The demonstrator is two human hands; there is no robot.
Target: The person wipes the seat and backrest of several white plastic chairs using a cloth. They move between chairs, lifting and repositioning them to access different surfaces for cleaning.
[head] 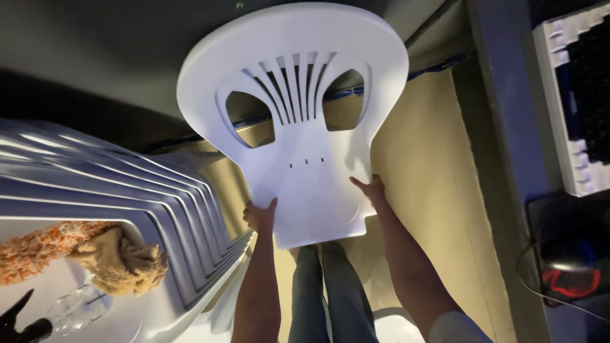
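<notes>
Head view, looking down w/ both arms stretched fwd. Far left: a stack of white plastic chairs, nested edges showing as ribs. On the top seat lie an orange-patterned cloth, a tan cloth bunched just beside it, and a clear bottle touching the tan one; a dark object at the bottom-left corner is too cut off to tell.

Left hand: arm straight out, fingers wrapped on the chair's left seat edge, thumb up against the surface. It grips the chair, a single white plastic one, held up in front, backrest w/ slats and two cut-outs pointing away, seat end nearest the body. Chair sits between the two hands, raised above the tan floor. Below it, the person's legs in dark trousers.

Right hand: arm angled in from lower right, pale sleeve at the elbow, fingers clamped on the chair's right seat edge, a bit farther fwd than the left hand.

Far right: white foam packing w/ notched rim, and a dark rounded thing w/ red marks below it, well apart from the chair.
</notes>
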